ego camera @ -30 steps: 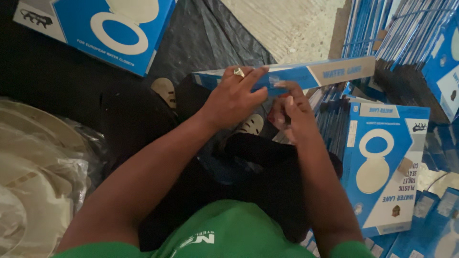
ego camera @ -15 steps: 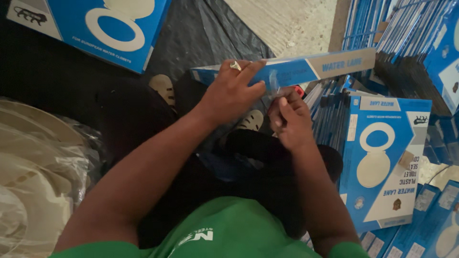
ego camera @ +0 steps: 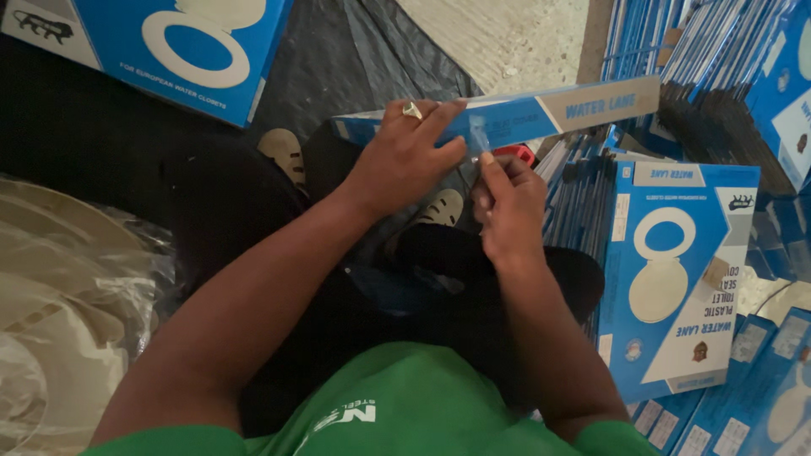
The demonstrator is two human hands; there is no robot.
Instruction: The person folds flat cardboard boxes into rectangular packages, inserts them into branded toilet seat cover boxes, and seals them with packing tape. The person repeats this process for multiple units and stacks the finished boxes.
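Observation:
A flat blue carton [ego camera: 541,114] stands on its long edge across my lap. My left hand [ego camera: 404,156], with a ring on one finger, grips its top edge near the middle, fingers over the far side. My right hand [ego camera: 505,203] is just below the carton's edge, fingers pinched on a strip of clear tape [ego camera: 476,139] that runs over the edge. A small red object [ego camera: 517,154] shows right behind those fingers; most of it is hidden, and I cannot tell whether the hand holds it.
A finished blue carton with a white ring picture [ego camera: 680,279] leans at my right among stacks of flattened blue cartons [ego camera: 718,67]. Another blue carton [ego camera: 182,51] lies at the top left. Pale plastic-wrapped seats [ego camera: 68,304] are at my left. Black sheeting [ego camera: 355,59] covers the floor.
My left hand has slid a little up and left along the carton's edge. The red object has come into view behind my right fingers.

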